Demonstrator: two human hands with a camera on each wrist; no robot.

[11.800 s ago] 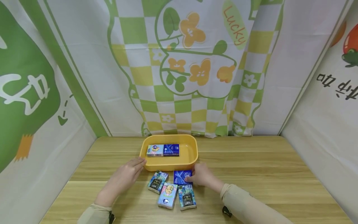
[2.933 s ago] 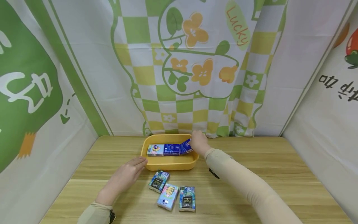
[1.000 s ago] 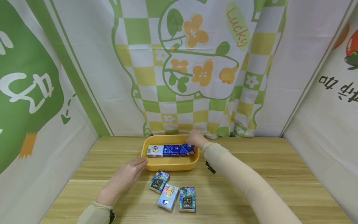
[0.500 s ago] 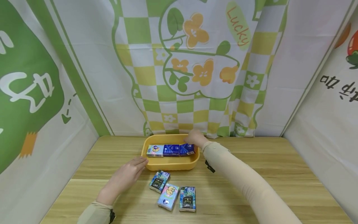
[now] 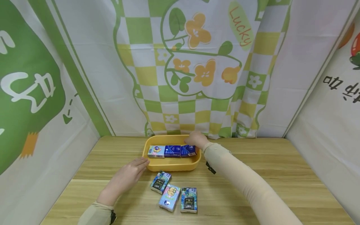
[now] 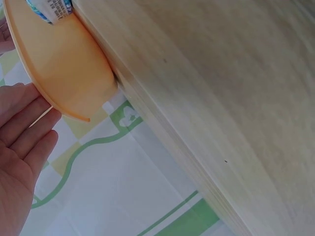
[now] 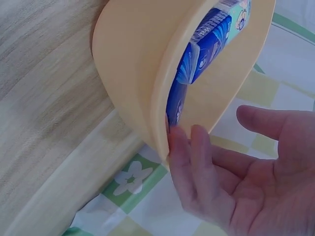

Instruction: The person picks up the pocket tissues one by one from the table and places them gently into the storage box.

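Note:
A yellow tray [image 5: 174, 168] stands at the back of the table. Inside it a light-blue tissue pack [image 5: 156, 151] with a duck print, a dark blue tissue pack [image 5: 172, 151] and a second dark blue tissue pack [image 5: 188, 151] lie in a row; the second sits slightly askew. My right hand [image 5: 197, 139] reaches over the tray's right end. In the right wrist view, its extended fingertips touch the end of the nearest blue pack, with the thumb held away. My left hand [image 5: 127, 175] lays straight fingers against the tray's left front corner.
In front of the tray lie a patterned tissue pack [image 5: 161, 182], a duck-print pack [image 5: 170, 197] touching it, and another patterned pack [image 5: 189, 200] to the right. A checked curtain [image 5: 185, 109] hangs directly behind the wooden table [image 5: 247, 162].
My right hand carried the second dark blue pack from the table into the tray's right end, where it went from tilted to lying in the row. My left hand stayed at the corner.

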